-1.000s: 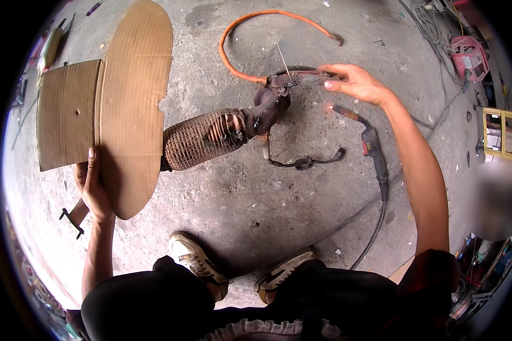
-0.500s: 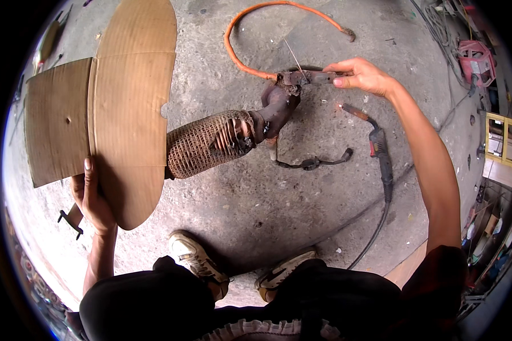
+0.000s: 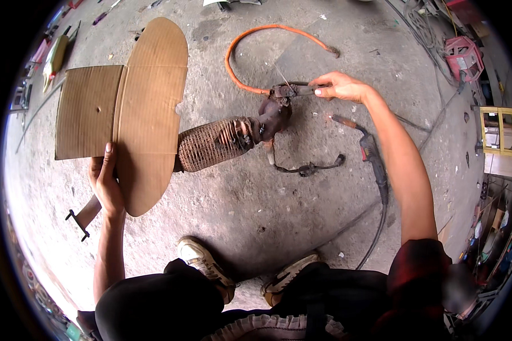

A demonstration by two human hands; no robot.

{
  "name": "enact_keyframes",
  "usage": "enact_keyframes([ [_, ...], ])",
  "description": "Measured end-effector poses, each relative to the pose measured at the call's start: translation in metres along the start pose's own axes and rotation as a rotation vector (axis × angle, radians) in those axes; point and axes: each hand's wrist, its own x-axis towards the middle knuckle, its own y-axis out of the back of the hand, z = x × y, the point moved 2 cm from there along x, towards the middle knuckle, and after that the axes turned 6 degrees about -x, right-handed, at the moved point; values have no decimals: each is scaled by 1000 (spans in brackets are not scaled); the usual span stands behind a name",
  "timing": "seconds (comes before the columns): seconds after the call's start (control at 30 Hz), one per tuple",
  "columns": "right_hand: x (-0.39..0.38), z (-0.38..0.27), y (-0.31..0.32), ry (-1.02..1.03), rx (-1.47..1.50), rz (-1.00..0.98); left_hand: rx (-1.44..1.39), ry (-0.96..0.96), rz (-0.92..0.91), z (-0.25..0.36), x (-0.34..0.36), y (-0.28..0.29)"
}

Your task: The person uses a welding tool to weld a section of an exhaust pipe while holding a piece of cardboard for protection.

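My left hand grips a bent brown cardboard sheet by its lower edge, thumb on top. The sheet hides the left part of a rusty exhaust pipe with a torn mesh sleeve. At the pipe's upper right end, my right hand pinches a dark flat metal piece between thumb and fingers. A thin rod slants up from there, and an orange cable curves away beyond it. Below my right hand, a welding torch lies on the floor, touched by neither hand.
A short black lead with a plug hangs off the pipe onto the concrete floor. The torch's cable runs toward my feet. Far right are a red machine and a yellow frame. My shoes are close below the pipe.
The view has shifted, so the floor things appear a little lower and left. The cardboard has moved right in the picture and looks more tilted. Both hands keep their holds.
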Motion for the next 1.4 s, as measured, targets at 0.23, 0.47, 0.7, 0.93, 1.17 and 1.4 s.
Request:
enact_keyframes([
  [0.23,-47,23,6,-12,33,442,57,-78,5,-5,-21,16],
  [0.47,-139,120,-17,-242,-132,579,-82,-101,20,-3,-29,1],
  [0.7,-178,142,-62,-412,-209,390,-35,-125,11,-3,-20,10],
  [0.93,-179,143,-76,-500,-289,293,12,-46,-37,-2,3,8],
  [1.17,-181,143,-80,-440,-300,359,-44,-114,9,4,-25,2],
  [1.4,-183,148,-80,-429,-327,359,-49,-89,-17,-3,-16,11],
])
